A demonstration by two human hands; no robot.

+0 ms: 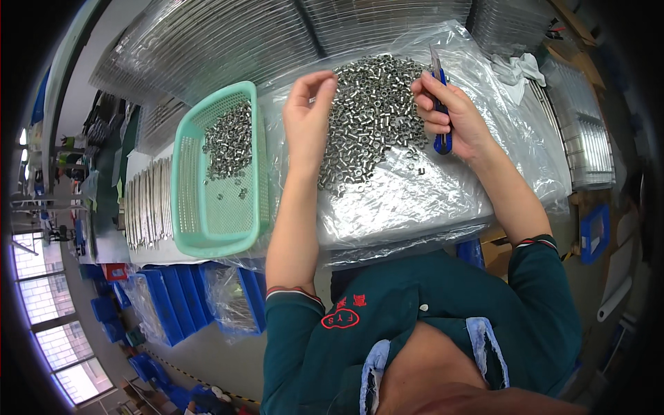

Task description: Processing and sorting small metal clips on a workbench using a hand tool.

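Observation:
A blue utility knife point(440, 104) is gripped in my right hand point(449, 111), its blade out and pointing away from me. My left hand point(309, 114) is raised at the left edge of a heap of small metal sleeves point(377, 111). Its fingers are curled in and the thumb is bent toward them. Anything between those fingertips is too small or hidden to make out. The heap lies on clear plastic sheeting point(387, 214) between my two hands.
Left of my forearm stands a green mesh basket point(181, 228) with more metal sleeves point(229, 142). Metal rods point(149, 204) lie beyond it. Stacked clear plastic trays point(207, 52) line the back. A white cloth point(519, 72) lies at the right. Blue bins point(183, 304) sit below the table edge.

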